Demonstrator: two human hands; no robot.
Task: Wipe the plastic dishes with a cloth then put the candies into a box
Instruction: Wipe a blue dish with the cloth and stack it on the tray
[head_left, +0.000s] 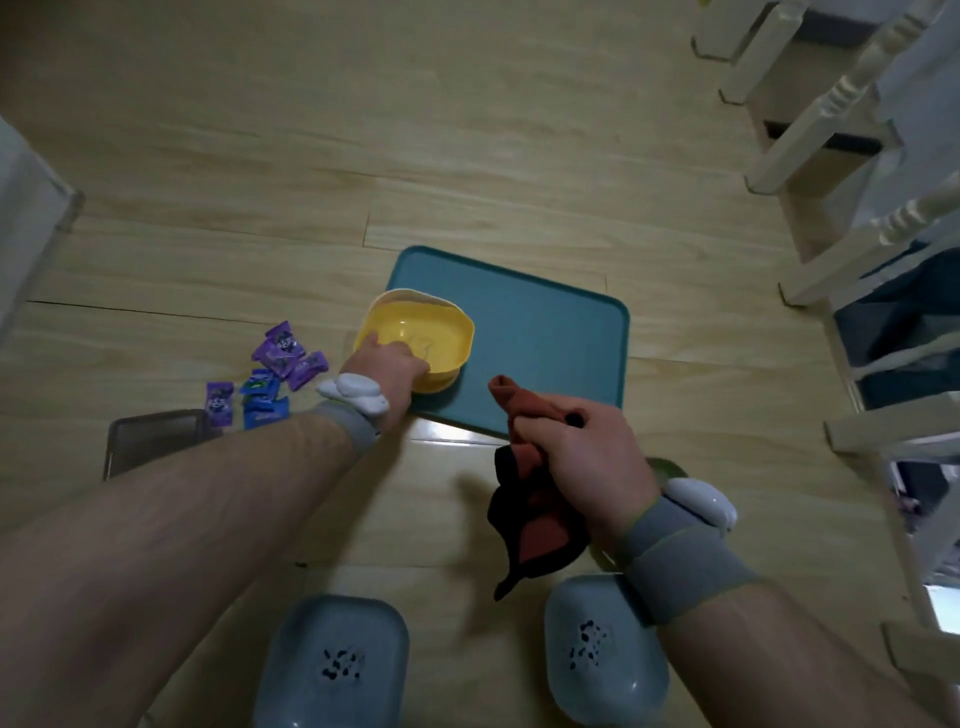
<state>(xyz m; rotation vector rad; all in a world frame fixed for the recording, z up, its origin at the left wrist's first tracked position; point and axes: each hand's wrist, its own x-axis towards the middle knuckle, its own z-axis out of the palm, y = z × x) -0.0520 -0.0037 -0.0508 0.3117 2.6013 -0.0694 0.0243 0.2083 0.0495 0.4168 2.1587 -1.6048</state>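
Observation:
A yellow plastic dish (436, 332) stands on the left end of a teal tray (545, 332) on the wooden floor. My left hand (387, 366) grips the dish's near rim, fingers inside it. My right hand (582, 457) is closed around a reddish-brown cloth (530, 499), held above the floor just in front of the tray; the cloth hangs down from my fist. Several purple and blue wrapped candies (270, 374) lie on the floor left of the dish. A dark box (150, 436) sits near them, partly hidden by my left forearm.
Two pale blue slippers (332, 660) (602, 649) show at the bottom. White wooden railings and furniture legs (831, 156) line the right side. A white edge (31, 218) stands at the left.

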